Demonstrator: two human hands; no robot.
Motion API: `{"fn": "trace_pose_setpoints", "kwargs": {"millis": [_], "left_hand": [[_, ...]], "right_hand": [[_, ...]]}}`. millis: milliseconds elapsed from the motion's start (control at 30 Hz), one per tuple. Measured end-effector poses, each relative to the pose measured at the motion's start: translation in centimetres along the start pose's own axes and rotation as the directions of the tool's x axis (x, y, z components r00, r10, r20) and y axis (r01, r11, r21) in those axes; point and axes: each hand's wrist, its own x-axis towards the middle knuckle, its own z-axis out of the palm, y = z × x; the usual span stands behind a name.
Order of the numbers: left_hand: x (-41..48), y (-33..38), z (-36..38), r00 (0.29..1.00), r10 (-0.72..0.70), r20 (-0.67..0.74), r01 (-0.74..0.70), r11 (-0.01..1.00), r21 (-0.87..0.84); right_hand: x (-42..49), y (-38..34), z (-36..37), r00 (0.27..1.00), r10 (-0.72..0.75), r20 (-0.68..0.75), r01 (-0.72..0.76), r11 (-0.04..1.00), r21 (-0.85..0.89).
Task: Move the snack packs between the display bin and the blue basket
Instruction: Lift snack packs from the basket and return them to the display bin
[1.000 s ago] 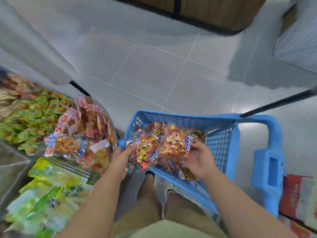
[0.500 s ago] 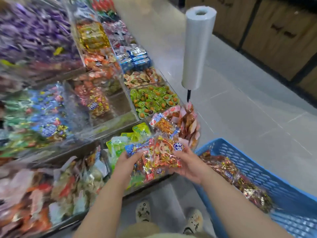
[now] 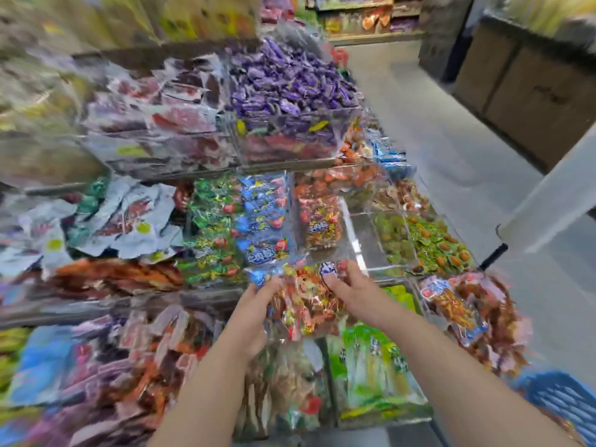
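Note:
A bundle of red, yellow and blue snack packs [image 3: 304, 301] is held between my two hands in front of the tiered display. My left hand [image 3: 258, 304] grips its left side and my right hand [image 3: 350, 287] grips its right side, fingers curled over the top edge. Just beyond the bundle stands a clear display bin [image 3: 351, 233] that holds a few packs of the same kind [image 3: 321, 225] at its back. Only a corner of the blue basket [image 3: 562, 400] shows, at the lower right. The picture is blurred by motion.
Clear bins of other snacks surround the spot: green and blue packs [image 3: 238, 227] to the left, green packs with orange fruit [image 3: 435, 243] to the right, purple sweets [image 3: 290, 85] on the tier above. A grey floor aisle [image 3: 451, 150] runs along the right.
Both hands lifted the bundle of packs out of the blue basket and carried it left and up to the display bin. The view swung from the basket to the shelves.

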Motion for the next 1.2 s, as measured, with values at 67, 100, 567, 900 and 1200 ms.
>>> {"fn": "trace_pose_setpoints", "kwargs": {"millis": [67,100,567,900,1200], "left_hand": [[0.8,1.0,-0.7,1.000,0.018,0.018,-0.017,0.998,-0.064],[0.9,1.5,-1.0,0.999,0.032,0.028,-0.030,0.996,-0.082],[4.9,3.0,0.2,0.992,0.075,-0.102,-0.099,0.960,-0.261],[6.3,4.3,2.5,0.953,0.166,-0.255,-0.226,0.947,-0.228],[6.2,2.2,5.8,0.976,0.008,0.216,0.082,0.910,-0.406]], "right_hand": [[1.6,-1.5,1.0,0.997,-0.034,0.063,0.039,0.995,-0.091],[2.3,-2.1,1.2,0.994,-0.051,0.098,0.063,0.991,-0.119],[6.0,-5.6,3.3,0.714,0.048,-0.699,0.151,0.964,0.220],[6.9,-5.6,0.6,0.927,0.366,-0.082,-0.297,0.850,0.435],[8.4,-3.6,-0.7,0.933,0.326,-0.150,-0.122,0.681,0.722]]}}
